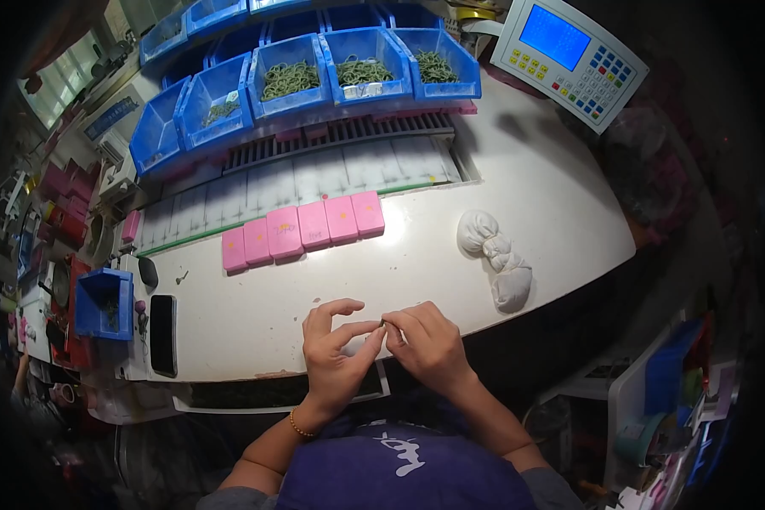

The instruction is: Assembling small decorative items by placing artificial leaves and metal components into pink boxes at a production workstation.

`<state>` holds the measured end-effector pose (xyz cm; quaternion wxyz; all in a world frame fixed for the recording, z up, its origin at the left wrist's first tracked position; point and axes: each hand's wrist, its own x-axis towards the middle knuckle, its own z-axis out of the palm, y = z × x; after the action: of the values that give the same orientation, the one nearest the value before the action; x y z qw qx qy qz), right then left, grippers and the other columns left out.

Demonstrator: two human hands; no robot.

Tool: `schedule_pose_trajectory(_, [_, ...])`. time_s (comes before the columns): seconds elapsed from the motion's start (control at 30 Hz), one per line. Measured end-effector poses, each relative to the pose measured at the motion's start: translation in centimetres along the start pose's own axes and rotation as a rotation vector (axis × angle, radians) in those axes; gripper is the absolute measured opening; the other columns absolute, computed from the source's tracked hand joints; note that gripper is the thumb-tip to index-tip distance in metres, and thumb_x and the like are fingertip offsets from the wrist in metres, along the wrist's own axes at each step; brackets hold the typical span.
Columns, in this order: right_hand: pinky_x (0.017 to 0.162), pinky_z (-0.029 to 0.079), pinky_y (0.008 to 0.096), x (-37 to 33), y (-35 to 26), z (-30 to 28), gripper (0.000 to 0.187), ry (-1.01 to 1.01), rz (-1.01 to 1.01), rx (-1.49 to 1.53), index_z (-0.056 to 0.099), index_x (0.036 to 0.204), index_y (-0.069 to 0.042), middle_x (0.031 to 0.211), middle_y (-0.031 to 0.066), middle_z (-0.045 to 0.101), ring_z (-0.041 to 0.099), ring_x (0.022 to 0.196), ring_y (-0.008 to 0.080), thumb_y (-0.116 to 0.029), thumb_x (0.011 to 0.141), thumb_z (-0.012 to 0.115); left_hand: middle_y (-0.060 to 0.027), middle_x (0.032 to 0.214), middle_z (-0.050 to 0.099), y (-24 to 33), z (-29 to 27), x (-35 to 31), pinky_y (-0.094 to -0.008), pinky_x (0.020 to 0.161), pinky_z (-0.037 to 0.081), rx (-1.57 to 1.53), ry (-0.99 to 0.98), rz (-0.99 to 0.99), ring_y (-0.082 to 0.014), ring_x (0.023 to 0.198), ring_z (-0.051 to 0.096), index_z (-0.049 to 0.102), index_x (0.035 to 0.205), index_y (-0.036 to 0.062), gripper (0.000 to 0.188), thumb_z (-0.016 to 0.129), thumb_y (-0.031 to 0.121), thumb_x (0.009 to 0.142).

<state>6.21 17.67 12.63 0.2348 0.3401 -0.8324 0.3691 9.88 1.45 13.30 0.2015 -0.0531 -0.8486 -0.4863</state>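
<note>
Near the front edge of the white worktop, my left hand [336, 347] and my right hand [429, 344] meet fingertip to fingertip. Between them is a tiny dark green piece [382, 322], mostly covered by the fingers, so its shape is hidden. The left thumb and index finger pinch it while the other left fingers are raised and curled. On the other side, the right thumb and fingers close on the same piece. Beyond the hands, several pink rectangular blocks [313, 224] stand side by side in a slanting row.
Blue bins [287, 95] with green looped pieces stand at the back, behind a lit white panel [272, 189]. A knotted white cloth bundle [512, 280] lies right. Left are a black phone [163, 336] and a small blue bin [102, 327]. A keypad console [569, 59] stands back right.
</note>
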Motion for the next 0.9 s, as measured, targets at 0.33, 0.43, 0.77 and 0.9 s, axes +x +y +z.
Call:
schedule_pose_trajectory(0.33, [0.068, 0.051, 0.0363, -0.3, 0.9, 0.3, 0.021, -0.116, -0.006, 0.043, 0.060, 0.102, 0.000, 0.088, 0.0130, 0.059, 0.059, 0.079, 0.0297, 0.001, 0.082, 0.065, -0.0091, 0.105, 0.063, -0.8, 0.1, 0.1, -0.0336, 0.088, 0.046, -0.082, -0.058, -0.117, -0.0225, 0.100, 0.058, 0.075, 0.085, 0.0035, 0.011, 0.077, 0.005, 0.074])
schedule_pose_trajectory(0.43, [0.070, 0.052, 0.0335, -0.2, 1.1, 0.3, 0.014, -0.112, 0.116, 0.254, 0.059, 0.104, -0.001, 0.088, 0.0121, 0.060, 0.060, 0.081, 0.0239, -0.003, 0.090, 0.062, -0.0079, 0.103, 0.064, -0.7, -0.3, 0.5, -0.0323, 0.088, 0.046, -0.179, -0.112, -0.193, -0.0204, 0.097, 0.059, 0.074, 0.086, 0.0031, 0.010, 0.077, 0.005, 0.077])
schedule_pose_trajectory(0.77, [0.071, 0.049, 0.0253, -1.0, 2.3, 0.4, 0.018, -0.306, 0.741, 1.183, 0.060, 0.107, -0.001, 0.091, 0.0002, 0.059, 0.056, 0.084, 0.0069, -0.017, 0.102, 0.053, -0.0075, 0.090, 0.072, -1.3, -1.4, 1.4, -0.0248, 0.080, 0.052, -0.714, -0.355, -0.613, -0.0135, 0.085, 0.066, 0.072, 0.093, -0.0035, 0.010, 0.071, 0.005, 0.088])
schedule_pose_trajectory(0.9, [0.068, 0.049, 0.0306, -0.5, 3.4, 1.1, 0.013, -0.198, 0.470, 0.532, 0.062, 0.104, -0.002, 0.088, 0.0063, 0.062, 0.059, 0.079, 0.0161, -0.008, 0.094, 0.056, -0.0075, 0.086, 0.072, -1.4, -1.4, 1.5, -0.0249, 0.079, 0.052, -0.711, -0.334, -0.651, -0.0129, 0.082, 0.067, 0.072, 0.093, -0.0040, 0.011, 0.072, 0.005, 0.088])
